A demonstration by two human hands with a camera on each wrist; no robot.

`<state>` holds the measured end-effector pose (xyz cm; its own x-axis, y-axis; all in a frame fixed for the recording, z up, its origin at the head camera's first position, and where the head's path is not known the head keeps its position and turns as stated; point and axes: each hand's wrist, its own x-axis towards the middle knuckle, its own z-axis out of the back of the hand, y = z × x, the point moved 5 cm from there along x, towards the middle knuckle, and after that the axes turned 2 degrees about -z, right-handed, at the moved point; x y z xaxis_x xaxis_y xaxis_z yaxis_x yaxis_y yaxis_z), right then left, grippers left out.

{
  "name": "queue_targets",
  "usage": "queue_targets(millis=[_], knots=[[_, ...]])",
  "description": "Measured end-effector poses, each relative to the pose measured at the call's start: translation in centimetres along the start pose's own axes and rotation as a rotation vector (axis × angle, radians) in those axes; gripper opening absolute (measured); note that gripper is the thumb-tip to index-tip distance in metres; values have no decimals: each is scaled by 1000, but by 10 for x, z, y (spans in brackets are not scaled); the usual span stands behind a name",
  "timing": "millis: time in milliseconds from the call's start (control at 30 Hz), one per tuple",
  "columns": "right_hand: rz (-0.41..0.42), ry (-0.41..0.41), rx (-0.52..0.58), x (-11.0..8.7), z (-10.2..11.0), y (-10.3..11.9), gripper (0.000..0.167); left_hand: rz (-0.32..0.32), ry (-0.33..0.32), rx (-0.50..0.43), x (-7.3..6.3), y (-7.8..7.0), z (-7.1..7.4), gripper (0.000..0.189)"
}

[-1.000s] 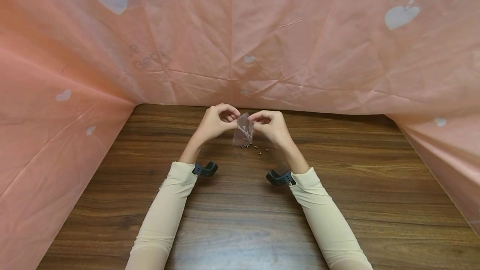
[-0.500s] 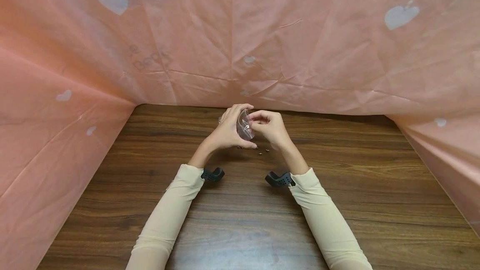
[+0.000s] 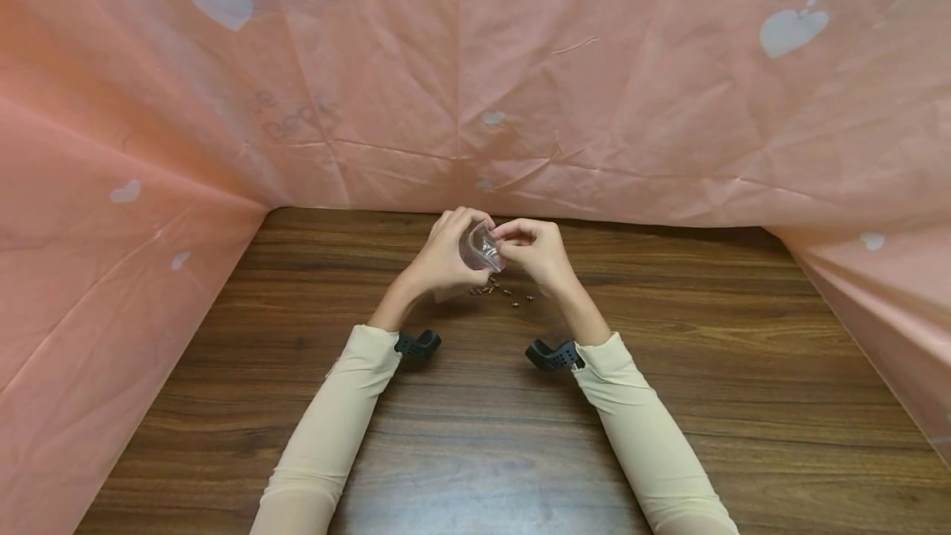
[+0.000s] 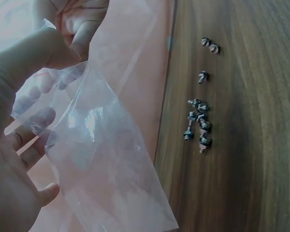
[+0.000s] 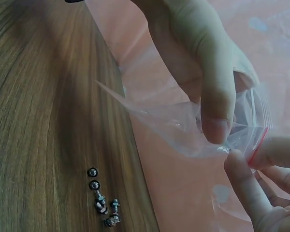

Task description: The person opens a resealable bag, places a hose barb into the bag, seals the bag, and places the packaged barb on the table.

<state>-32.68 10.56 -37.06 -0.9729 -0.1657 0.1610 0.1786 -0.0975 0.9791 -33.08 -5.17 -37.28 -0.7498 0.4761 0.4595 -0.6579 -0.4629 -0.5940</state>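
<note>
A small clear zip bag [image 3: 483,248] is held up between both hands above the far part of the table, with its mouth spread. My left hand [image 3: 440,258] grips it from the left, thumb and fingers curved round the mouth. At the opposite side my right hand [image 3: 541,256] pinches the mouth's edge between thumb and forefinger. A red line [image 5: 258,147] runs along the mouth in the right wrist view. The bag's lower part [image 4: 116,169] looks flat, and I see nothing inside. Below lie several small metal screws [image 4: 203,116] with dark washers.
The brown wooden table [image 3: 475,436] carries the scattered screws. A pink sheet with white hearts [image 3: 475,64] rises along the back and both sides. Black straps [image 3: 419,343] are on the wrists.
My left hand has moved right and shifted from pinching the bag's edge to curving round its mouth. The mouth has spread apart and the bag has tilted. My right hand has barely moved.
</note>
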Motion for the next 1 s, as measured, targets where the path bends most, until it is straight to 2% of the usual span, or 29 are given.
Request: queue_targets(millis=[233, 400, 500, 733, 1000], knots=[[-1, 9, -6, -1, -5, 0, 20, 70, 20, 33, 1, 2, -11, 83], [5, 13, -17, -1, -6, 2, 19, 130, 32, 24, -1, 5, -10, 77], [32, 4, -63, -1, -4, 5, 18, 145, 39, 18, -2, 7, -8, 73], [72, 2, -167, -1, 0, 8, 16, 123, 57, 4, -3, 9, -4, 73], [38, 4, -179, 0, 0, 4, 15, 54, 56, -3, -3, 9, 1, 78]])
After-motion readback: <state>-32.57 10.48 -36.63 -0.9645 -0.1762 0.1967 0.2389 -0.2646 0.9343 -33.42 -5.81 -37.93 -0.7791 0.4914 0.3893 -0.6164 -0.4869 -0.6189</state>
